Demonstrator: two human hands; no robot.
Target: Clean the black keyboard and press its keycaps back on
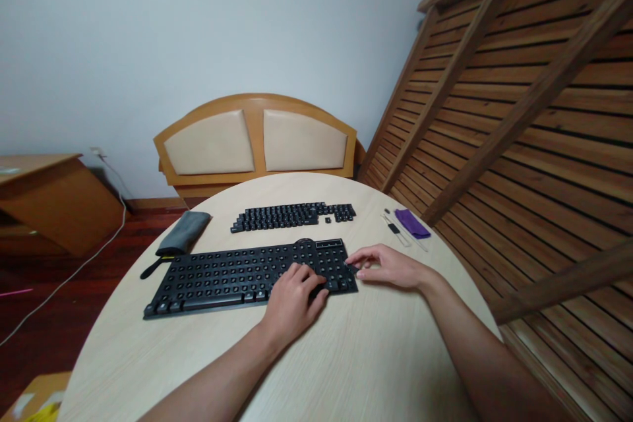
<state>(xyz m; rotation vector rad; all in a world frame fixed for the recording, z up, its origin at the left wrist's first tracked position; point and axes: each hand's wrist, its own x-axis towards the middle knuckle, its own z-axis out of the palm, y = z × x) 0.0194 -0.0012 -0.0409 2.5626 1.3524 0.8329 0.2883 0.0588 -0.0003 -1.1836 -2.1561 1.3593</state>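
A black keyboard [232,277] with most keycaps removed lies across the round pale wooden table [346,369]. My left hand [294,300] rests on its lower right part, fingers curled over the keys, and I cannot make out anything in it. My right hand [388,266] touches the keyboard's right end, fingers pinched together at the edge. Behind the keyboard, the removed black keycaps [291,216] are laid out in rows.
A grey cloth pouch [182,232] and a black brush handle [151,269] lie at the left. Small tools [395,229] and a purple cloth [413,223] sit at the right. A padded headboard [257,142] and a slatted wooden frame [519,119] stand behind.
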